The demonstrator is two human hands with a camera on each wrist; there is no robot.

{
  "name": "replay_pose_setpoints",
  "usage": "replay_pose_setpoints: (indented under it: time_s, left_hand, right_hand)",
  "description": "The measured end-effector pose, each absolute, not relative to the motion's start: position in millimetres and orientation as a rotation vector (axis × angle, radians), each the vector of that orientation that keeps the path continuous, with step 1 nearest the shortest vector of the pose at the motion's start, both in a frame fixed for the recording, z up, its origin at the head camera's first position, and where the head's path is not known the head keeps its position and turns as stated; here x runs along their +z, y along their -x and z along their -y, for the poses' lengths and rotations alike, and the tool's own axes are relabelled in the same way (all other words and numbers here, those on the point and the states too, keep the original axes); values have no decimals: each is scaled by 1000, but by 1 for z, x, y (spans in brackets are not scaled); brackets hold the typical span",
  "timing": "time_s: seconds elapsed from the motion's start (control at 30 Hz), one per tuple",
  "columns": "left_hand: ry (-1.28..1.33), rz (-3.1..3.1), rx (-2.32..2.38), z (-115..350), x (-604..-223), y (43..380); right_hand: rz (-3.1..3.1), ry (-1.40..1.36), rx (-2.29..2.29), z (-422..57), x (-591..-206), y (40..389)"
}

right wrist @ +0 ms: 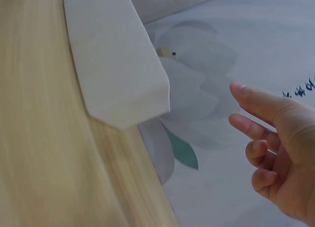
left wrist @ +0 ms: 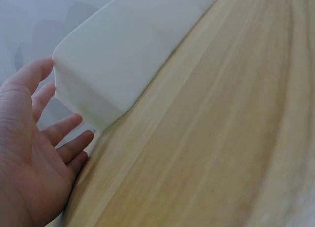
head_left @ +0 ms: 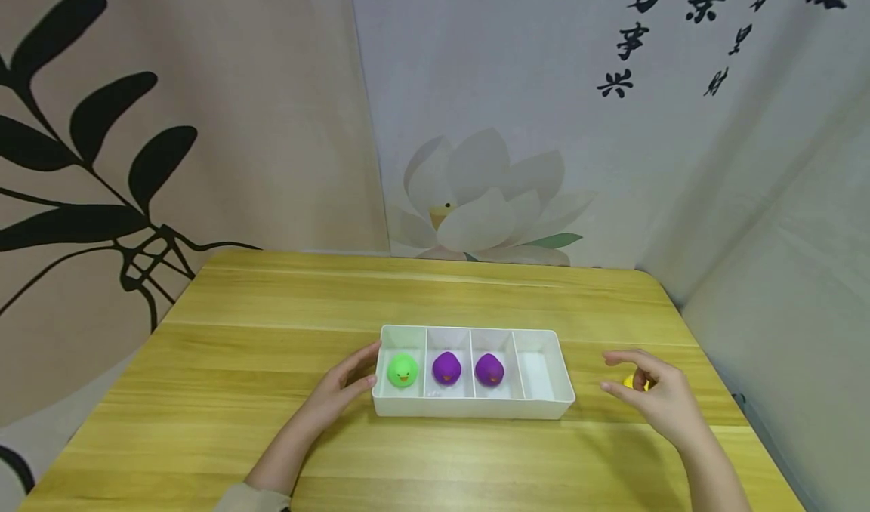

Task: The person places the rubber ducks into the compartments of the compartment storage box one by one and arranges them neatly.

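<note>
A white four-compartment tray [head_left: 476, 408] stands on the table. From left to right, its first three compartments hold a green toy chick [head_left: 402, 370], a purple toy chick [head_left: 446, 368] and another purple toy chick [head_left: 489, 370]; the rightmost holds nothing. At the tray's left end is my left hand [head_left: 343, 382], its thumb and fingertips close against the corner and the fingers spread in the left wrist view. My right hand [head_left: 655, 391] hovers right of the tray, thumb and index finger apart with nothing between them. Behind it shows a small yellow toy [head_left: 630, 381], partly hidden by the fingers.
The wooden table [head_left: 326, 293] reaches back to a fabric backdrop [head_left: 285, 119] printed with dark leaves, a pale flower and black writing. A light curtain [head_left: 788, 232] hangs along the right edge.
</note>
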State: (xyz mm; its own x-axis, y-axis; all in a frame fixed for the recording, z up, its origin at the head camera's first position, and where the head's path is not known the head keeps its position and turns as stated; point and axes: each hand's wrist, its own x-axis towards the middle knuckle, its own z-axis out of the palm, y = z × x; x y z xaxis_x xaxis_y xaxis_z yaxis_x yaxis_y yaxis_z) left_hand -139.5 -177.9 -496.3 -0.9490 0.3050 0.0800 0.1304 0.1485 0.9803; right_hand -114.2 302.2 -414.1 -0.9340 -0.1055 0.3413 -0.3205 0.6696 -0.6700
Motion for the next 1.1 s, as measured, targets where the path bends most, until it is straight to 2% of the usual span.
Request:
replay_pose_setpoints:
  time_s: [0.5, 1.1]
  left_hand:
    - [-425, -2283, 1906, 179, -499, 140]
    - [-429, -2293, 1903, 179, -499, 141]
  right_hand:
    - [2636, -97, 1117, -338, -430, 99]
    - [2714, 20, 1043, -372, -456, 96]
